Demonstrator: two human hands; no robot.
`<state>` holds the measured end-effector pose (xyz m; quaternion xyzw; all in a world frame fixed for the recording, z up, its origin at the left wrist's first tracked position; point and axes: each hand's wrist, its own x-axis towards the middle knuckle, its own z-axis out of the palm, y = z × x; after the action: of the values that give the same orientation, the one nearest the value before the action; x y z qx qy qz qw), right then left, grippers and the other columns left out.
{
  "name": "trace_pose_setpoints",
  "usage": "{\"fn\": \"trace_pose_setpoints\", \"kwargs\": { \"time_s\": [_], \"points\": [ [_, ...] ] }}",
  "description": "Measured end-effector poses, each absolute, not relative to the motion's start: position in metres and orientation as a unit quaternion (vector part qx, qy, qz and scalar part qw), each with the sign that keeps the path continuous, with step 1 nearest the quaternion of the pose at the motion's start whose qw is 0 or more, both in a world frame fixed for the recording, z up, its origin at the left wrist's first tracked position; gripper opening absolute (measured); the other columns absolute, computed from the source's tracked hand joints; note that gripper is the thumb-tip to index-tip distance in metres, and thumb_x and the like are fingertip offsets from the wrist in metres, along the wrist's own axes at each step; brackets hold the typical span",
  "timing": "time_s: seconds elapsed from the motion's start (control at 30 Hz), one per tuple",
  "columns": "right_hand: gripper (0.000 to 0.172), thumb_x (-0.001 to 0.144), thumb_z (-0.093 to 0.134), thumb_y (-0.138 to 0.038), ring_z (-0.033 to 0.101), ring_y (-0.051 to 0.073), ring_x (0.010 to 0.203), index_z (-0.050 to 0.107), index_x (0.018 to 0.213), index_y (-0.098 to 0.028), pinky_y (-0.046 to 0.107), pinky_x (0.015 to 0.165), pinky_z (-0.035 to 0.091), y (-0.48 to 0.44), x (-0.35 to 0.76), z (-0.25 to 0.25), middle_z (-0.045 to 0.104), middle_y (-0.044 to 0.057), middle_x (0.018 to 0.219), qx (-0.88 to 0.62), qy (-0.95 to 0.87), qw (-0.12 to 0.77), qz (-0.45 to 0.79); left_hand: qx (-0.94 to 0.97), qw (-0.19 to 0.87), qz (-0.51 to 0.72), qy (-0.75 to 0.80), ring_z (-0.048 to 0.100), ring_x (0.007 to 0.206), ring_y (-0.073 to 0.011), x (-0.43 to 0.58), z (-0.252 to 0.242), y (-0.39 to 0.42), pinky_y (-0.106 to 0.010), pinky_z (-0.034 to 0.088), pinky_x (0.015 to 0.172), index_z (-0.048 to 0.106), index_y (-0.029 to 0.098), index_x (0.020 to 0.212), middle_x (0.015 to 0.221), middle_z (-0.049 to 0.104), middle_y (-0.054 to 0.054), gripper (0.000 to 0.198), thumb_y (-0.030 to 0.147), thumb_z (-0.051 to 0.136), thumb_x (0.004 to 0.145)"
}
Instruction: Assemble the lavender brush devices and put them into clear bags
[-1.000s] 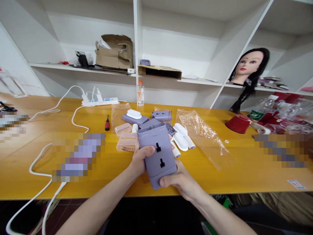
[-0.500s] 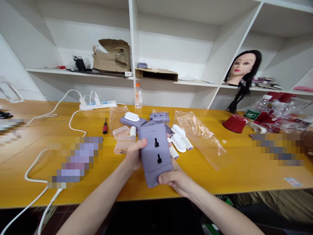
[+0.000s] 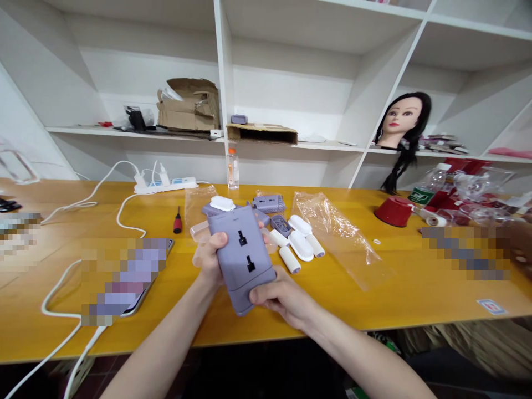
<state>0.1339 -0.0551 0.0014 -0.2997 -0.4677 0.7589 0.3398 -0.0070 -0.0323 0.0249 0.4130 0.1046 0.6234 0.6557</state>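
Above the yellow workbench (image 3: 366,302), the person's left hand (image 3: 210,257) and right hand (image 3: 282,296) are closing around a lavender plastic socket casing (image 3: 241,260), gripping it tilted just beside scattered white plastic parts (image 3: 300,244).

Around the purple socket (image 3: 241,260), the way is tight from 11 to 2 o'clock: white caps (image 3: 300,244), a purple cover (image 3: 268,204) and a plastic bag (image 3: 336,238) lie close, with a bottle (image 3: 233,169) behind them at 12. At 4 o'clock, a hand could pass over the yellow tabletop (image 3: 415,288), between the bag and the front edge. At 9 o'clock, a screwdriver (image 3: 178,220) and a blurred flat object (image 3: 124,277) block the way, and a white cord (image 3: 58,299) loops beyond them. A red cup (image 3: 393,211) stands farther off at 3 o'clock.
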Motion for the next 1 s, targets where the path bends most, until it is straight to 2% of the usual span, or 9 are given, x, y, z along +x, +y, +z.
{"fn": "trace_pose_setpoints", "kwargs": {
  "time_s": [0.1, 0.2, 0.27, 0.37, 0.5, 0.6, 0.77, 1.0],
  "points": [
    [0.025, 0.048, 0.073, -0.013, 0.030, 0.002, 0.041, 0.050, 0.054, -0.015, 0.019, 0.039, 0.014, -0.056, 0.134, 0.003, 0.046, -0.008, 0.046, -0.306, -0.466, 0.350, 0.753, 0.410, 0.639, 0.644, 0.095, 0.062, 0.079, -0.0284, -0.004, 0.023, -0.033, -0.040, 0.052, 0.060, 0.055, 0.016, 0.113, 0.098, 0.064, -0.010, 0.055, 0.039, 0.051, 0.063],
    [0.022, 0.048, 0.074, -0.014, 0.028, 0.002, 0.040, 0.056, 0.060, -0.013, 0.019, 0.039, 0.011, -0.055, 0.137, -0.002, 0.046, -0.008, 0.048, -0.286, -0.469, 0.330, 0.768, 0.404, 0.664, 0.622, 0.092, 0.061, 0.078, -0.0285, -0.002, 0.021, -0.033, -0.040, 0.052, 0.061, 0.056, 0.014, 0.111, 0.098, 0.064, -0.012, 0.056, 0.042, 0.050, 0.063],
    [0.026, 0.047, 0.076, -0.015, 0.027, 0.002, 0.040, 0.061, 0.068, -0.012, 0.019, 0.038, 0.011, -0.054, 0.139, -0.007, 0.048, -0.007, 0.049, -0.265, -0.468, 0.316, 0.782, 0.408, 0.683, 0.600, 0.091, 0.061, 0.076, -0.0282, -0.001, 0.019, -0.033, -0.041, 0.051, 0.061, 0.056, 0.014, 0.112, 0.097, 0.064, -0.012, 0.057, 0.044, 0.050, 0.064],
    [0.034, 0.046, 0.078, -0.017, 0.033, 0.003, 0.044, 0.064, 0.077, -0.012, 0.018, 0.040, 0.018, -0.057, 0.140, -0.010, 0.054, -0.005, 0.056, -0.259, -0.471, 0.317, 0.781, 0.416, 0.689, 0.587, 0.083, 0.061, 0.074, -0.0274, 0.001, 0.019, -0.034, -0.040, 0.050, 0.061, 0.055, 0.015, 0.112, 0.093, 0.065, -0.012, 0.059, 0.047, 0.050, 0.063],
    [0.020, 0.049, 0.075, -0.014, 0.030, 0.002, 0.041, 0.058, 0.060, -0.012, 0.019, 0.039, 0.016, -0.059, 0.138, -0.003, 0.049, -0.007, 0.049, -0.294, -0.471, 0.348, 0.755, 0.397, 0.663, 0.629, 0.082, 0.060, 0.076, -0.0262, 0.003, 0.022, -0.035, -0.037, 0.049, 0.060, 0.055, 0.015, 0.109, 0.095, 0.063, -0.011, 0.059, 0.047, 0.050, 0.061],
    [0.022, 0.049, 0.071, -0.011, 0.027, 0.002, 0.038, 0.049, 0.049, -0.014, 0.019, 0.038, 0.013, -0.059, 0.137, 0.004, 0.043, -0.008, 0.042, -0.290, -0.466, 0.359, 0.755, 0.394, 0.650, 0.643, 0.095, 0.061, 0.076, -0.0259, 0.003, 0.023, -0.034, -0.036, 0.049, 0.059, 0.055, 0.015, 0.108, 0.094, 0.064, -0.010, 0.057, 0.046, 0.048, 0.061],
    [0.019, 0.050, 0.068, -0.012, 0.028, 0.002, 0.039, 0.050, 0.054, -0.014, 0.019, 0.037, 0.011, -0.063, 0.135, 0.005, 0.044, -0.008, 0.045, -0.305, -0.440, 0.383, 0.753, 0.385, 0.641, 0.655, 0.109, 0.062, 0.076, -0.0270, 0.006, 0.023, -0.034, -0.037, 0.050, 0.059, 0.056, 0.013, 0.107, 0.093, 0.066, -0.012, 0.055, 0.046, 0.045, 0.064],
    [0.018, 0.050, 0.065, -0.013, 0.023, 0.001, 0.038, 0.047, 0.049, -0.014, 0.019, 0.036, 0.008, -0.077, 0.127, 0.004, 0.038, -0.008, 0.044, -0.322, -0.402, 0.428, 0.743, 0.340, 0.654, 0.663, 0.130, 0.063, 0.078, -0.0275, 0.005, 0.020, -0.039, -0.038, 0.051, 0.060, 0.059, 0.012, 0.106, 0.095, 0.067, -0.011, 0.054, 0.046, 0.043, 0.067]
  ]
}}
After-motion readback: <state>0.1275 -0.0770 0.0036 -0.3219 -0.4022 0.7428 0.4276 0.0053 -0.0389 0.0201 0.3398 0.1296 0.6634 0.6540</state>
